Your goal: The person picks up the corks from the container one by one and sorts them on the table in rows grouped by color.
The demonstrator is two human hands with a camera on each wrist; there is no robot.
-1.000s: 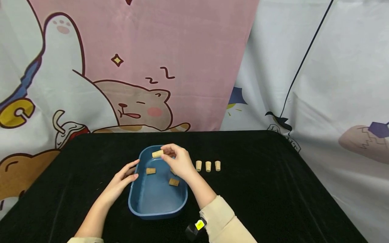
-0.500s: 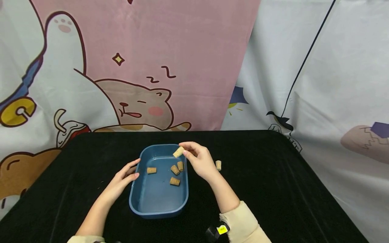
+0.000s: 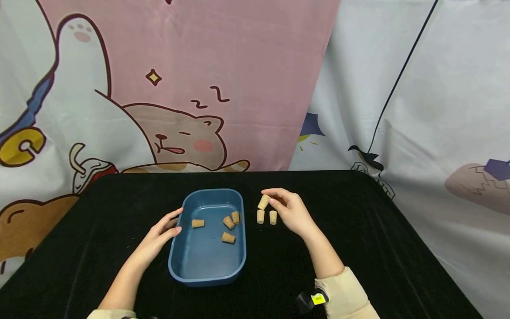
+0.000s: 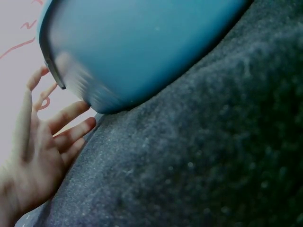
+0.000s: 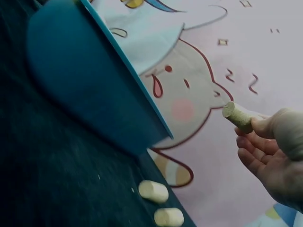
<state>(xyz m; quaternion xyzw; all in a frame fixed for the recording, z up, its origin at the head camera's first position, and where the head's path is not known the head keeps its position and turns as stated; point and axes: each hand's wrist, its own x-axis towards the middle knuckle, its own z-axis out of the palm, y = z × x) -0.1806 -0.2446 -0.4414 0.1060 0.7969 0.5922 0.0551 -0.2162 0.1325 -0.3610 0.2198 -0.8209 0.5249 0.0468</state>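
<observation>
My right hand (image 3: 292, 212) pinches a cork (image 3: 264, 202) between thumb and fingers, to the right of a blue tray (image 3: 207, 266). The right wrist view also shows this held cork (image 5: 237, 117), raised off the table. Just below it on the black cloth stand a pale cork (image 3: 260, 216) and a second pale cork (image 3: 272, 217). Whatever lies behind the right hand is hidden. Several darker corks (image 3: 228, 238) lie scattered inside the tray. My left hand (image 3: 157, 239) touches the tray's left side, its fingers loosely extended, as the left wrist view shows against the tray wall (image 4: 142, 56).
A black cloth (image 3: 358, 248) covers the table. Behind it hangs a curtain (image 3: 259, 88) printed with cartoon animals. A black device with a yellow label (image 3: 318, 299) is strapped at the right wrist.
My right hand has carried the pinched cork from above the tray's far end rightward, over the pale corks outside it. The left hand and the tray have stayed put.
</observation>
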